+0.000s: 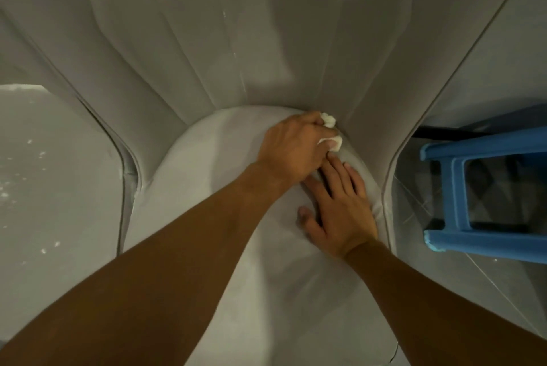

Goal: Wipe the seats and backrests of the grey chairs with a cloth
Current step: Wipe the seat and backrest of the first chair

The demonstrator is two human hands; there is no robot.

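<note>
A grey upholstered chair fills the view, with a rounded seat cushion [207,188] and a fluted backrest [236,40] rising behind it. My left hand [291,148] grips a small white cloth [418,121] and presses it into the crease where the seat meets the backrest, at the cushion's far right. Only two white bits of the cloth stick out past the fingers. My right hand [340,206] lies flat on the right side of the seat, fingers straight, just below the left hand.
A blue plastic stool [450,188] stands close to the chair's right side on a grey tiled floor [488,55]. Left of the chair the grey floor [44,173] has white specks on it.
</note>
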